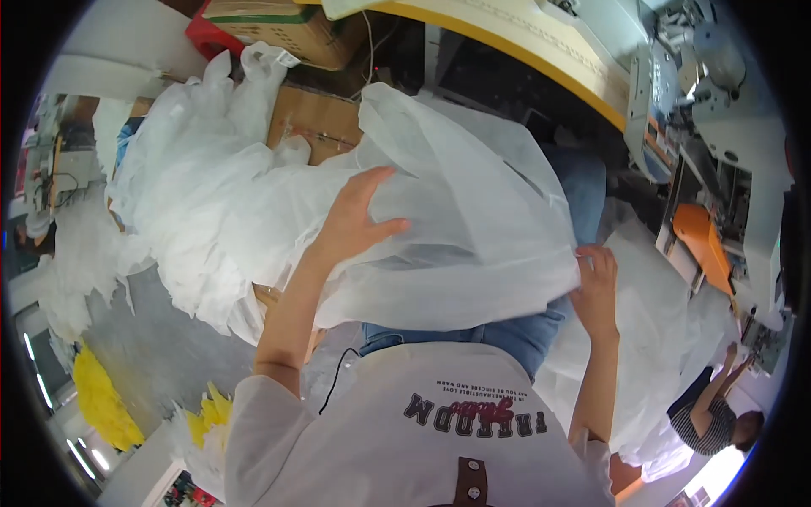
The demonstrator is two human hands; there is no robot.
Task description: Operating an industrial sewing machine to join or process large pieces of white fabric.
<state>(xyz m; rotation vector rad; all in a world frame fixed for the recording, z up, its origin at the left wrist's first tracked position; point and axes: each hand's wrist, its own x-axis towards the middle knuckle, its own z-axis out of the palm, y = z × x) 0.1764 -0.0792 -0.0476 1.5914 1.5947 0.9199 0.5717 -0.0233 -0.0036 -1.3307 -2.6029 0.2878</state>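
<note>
A large sheet of thin white translucent fabric (481, 211) spreads across my lap, creased and slightly puffed up. Over its left part is my left hand (351, 221), thumb and fingers apart, holding nothing. At the sheet's right edge my right hand (597, 283) has its fingers bent and closed on the fabric. Part of the grip is hidden behind the fingers. To the left, a big heap of similar white fabric (211, 203) adjoins the sheet.
Ahead is a yellow-edged table (507, 34), with a sewing machine (659, 110) at right. Cardboard boxes (291, 34) stand far left. More white fabric (642, 338) hangs right. Yellow material (101, 401) lies on the left floor. Another person (714, 422) works at lower right.
</note>
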